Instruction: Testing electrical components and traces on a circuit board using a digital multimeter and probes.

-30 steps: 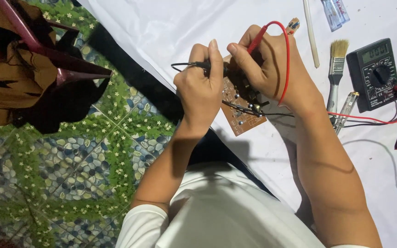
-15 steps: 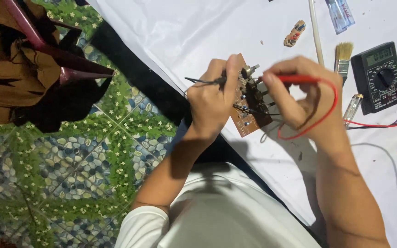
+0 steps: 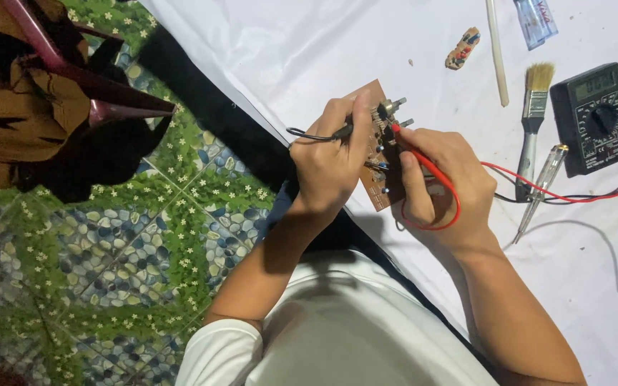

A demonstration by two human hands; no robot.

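Note:
A brown circuit board (image 3: 377, 146) with small components stands on edge over the white sheet (image 3: 309, 50), held between both hands. My left hand (image 3: 330, 161) grips a black test probe (image 3: 327, 134) whose tip touches the board. My right hand (image 3: 441, 182) pinches a red test probe (image 3: 413, 146) against the board's other face. Red and black leads (image 3: 538, 189) run from the probes to a dark multimeter (image 3: 595, 118) at the right.
On the sheet lie a paintbrush (image 3: 532, 121), a clear-handled tester screwdriver (image 3: 541, 189), a thin white stick (image 3: 496, 50), a small patterned object (image 3: 463, 48) and a clear packet (image 3: 536, 21). A red stool leg (image 3: 87, 78) and brown cloth (image 3: 8, 114) stand on the pebble-patterned floor at left.
Both hands have shifted with the board. The board has turned more upright, and my right hand has moved the red probe to its upper part.

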